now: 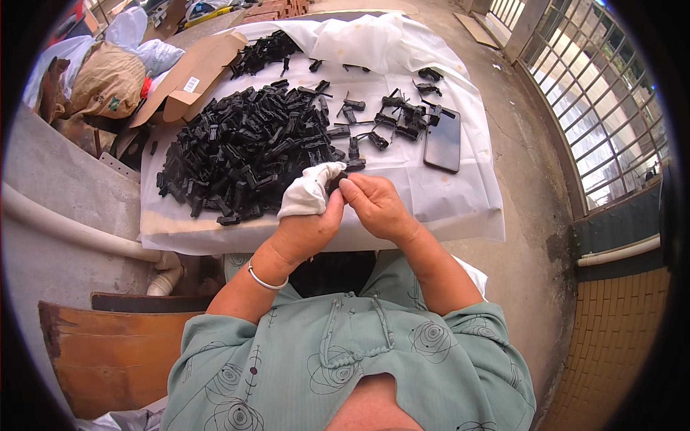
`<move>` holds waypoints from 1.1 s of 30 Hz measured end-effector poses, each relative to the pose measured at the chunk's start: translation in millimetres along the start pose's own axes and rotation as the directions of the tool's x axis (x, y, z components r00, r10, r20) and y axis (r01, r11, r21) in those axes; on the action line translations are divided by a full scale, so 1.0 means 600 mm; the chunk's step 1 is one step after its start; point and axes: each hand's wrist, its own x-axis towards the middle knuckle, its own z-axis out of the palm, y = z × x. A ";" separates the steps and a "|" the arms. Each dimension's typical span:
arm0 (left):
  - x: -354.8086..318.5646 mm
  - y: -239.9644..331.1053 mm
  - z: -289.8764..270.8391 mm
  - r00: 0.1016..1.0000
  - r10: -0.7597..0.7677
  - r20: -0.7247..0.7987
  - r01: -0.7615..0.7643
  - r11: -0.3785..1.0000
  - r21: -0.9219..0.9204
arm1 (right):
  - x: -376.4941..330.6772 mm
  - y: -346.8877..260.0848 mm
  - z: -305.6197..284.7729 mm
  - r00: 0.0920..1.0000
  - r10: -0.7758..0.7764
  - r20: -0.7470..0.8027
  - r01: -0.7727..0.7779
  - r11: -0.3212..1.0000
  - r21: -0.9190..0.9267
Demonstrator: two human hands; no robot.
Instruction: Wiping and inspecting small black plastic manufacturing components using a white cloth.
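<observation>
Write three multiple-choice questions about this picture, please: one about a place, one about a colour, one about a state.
1. Where does the smartphone lie?
A. right of the big pile of parts
B. on the cardboard box
C. on the person's lap

2. What colour are the plastic parts in the pile?
A. white
B. black
C. red

3. What does the left hand hold?
A. nothing
B. a white cloth
C. the smartphone

Answers: 1 A, it lies screen up on the white sheet, right of the pile. 2 B, the whole heap is black. 3 B, the white cloth is bunched in the left hand, and the right hand pinches a small black part against it.
</observation>
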 end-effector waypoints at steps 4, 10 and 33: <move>0.008 0.011 -0.005 0.995 0.056 0.082 -0.071 0.979 0.189 | -0.001 0.013 0.001 0.986 0.166 0.003 -0.165 0.983 -0.082; 0.005 -0.009 0.000 0.964 -0.239 0.117 0.266 0.843 -0.467 | -0.010 0.003 -0.001 0.993 0.083 -0.079 -0.085 0.996 -0.026; 0.011 0.020 -0.032 0.853 -0.302 0.426 0.482 0.767 -0.423 | -0.011 -0.023 -0.023 0.998 -0.043 -0.042 0.031 0.967 -0.253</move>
